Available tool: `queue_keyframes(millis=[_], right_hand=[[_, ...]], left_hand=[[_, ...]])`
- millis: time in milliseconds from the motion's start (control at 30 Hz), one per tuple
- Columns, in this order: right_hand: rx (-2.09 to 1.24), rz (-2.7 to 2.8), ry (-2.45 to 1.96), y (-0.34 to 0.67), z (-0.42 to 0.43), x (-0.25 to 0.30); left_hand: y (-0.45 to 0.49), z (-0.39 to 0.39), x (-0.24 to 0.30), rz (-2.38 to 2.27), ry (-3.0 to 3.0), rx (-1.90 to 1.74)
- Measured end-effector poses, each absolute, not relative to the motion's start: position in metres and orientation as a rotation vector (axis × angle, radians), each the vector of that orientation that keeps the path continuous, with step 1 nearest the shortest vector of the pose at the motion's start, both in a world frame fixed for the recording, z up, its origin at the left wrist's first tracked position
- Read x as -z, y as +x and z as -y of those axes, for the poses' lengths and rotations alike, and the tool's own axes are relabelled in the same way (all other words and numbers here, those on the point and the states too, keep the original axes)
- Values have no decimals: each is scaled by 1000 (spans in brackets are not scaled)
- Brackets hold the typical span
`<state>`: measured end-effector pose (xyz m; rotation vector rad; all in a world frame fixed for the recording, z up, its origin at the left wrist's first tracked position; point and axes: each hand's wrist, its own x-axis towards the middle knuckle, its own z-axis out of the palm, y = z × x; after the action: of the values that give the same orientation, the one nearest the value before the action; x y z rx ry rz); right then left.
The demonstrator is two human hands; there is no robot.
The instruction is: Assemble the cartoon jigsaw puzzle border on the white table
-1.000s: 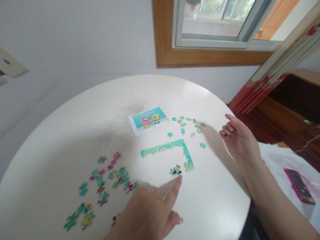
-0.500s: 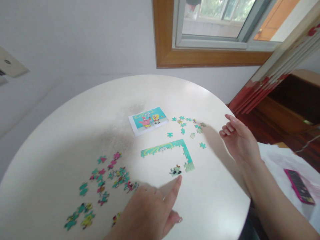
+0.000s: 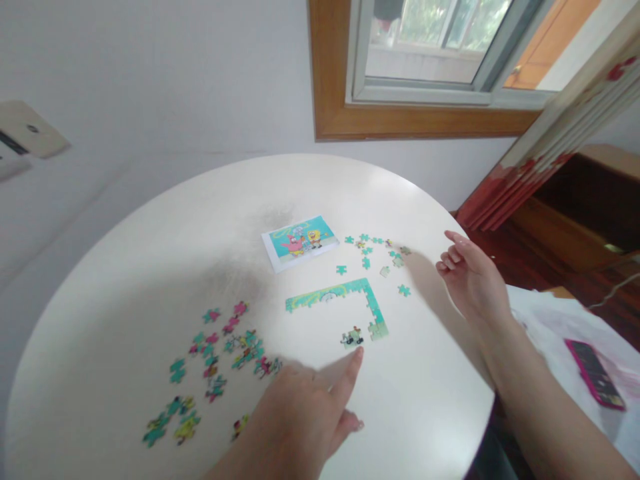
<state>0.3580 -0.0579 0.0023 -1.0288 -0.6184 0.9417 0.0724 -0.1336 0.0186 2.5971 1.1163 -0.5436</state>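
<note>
My left hand point(image 3: 305, 410) reaches over the near part of the table. Its index finger stretches out with the tip at the lower edge of a small joined group of grey-green puzzle pieces point(image 3: 353, 337) with black marks. The thumb stands apart from the index finger and nothing shows between them. Just above and to the right lies a joined puzzle border point(image 3: 373, 301), teal and yellow, shaped like a corner. Off at the table's right edge, my right hand point(image 3: 470, 277) is raised, palm turned up, index finger extended and the others loosely curled, holding nothing.
Loose puzzle pieces point(image 3: 245, 350) lie scattered on the left, and more teal pieces point(image 3: 367, 251) at the back right. A picture card point(image 3: 300, 243) with cartoon figures sits behind the border. Beyond the round table point(image 3: 150, 267), a pink-edged phone point(image 3: 595, 373) rests on white plastic.
The view has shifted slightly, so the loose pieces at the left appear a little further right. Both hands keep nearly the same pose, and the puzzle pieces stay where they were.
</note>
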Motion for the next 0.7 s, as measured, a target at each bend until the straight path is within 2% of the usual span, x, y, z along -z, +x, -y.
queue_keyframes(millis=[367,700], right_hand=[[-845,737,-1074,365,50,13],[-839,750,-1071,366,48,12]], left_hand=[[69,139,-36,-1094,2647,670],[84,168,-21,-1189,2873,672]])
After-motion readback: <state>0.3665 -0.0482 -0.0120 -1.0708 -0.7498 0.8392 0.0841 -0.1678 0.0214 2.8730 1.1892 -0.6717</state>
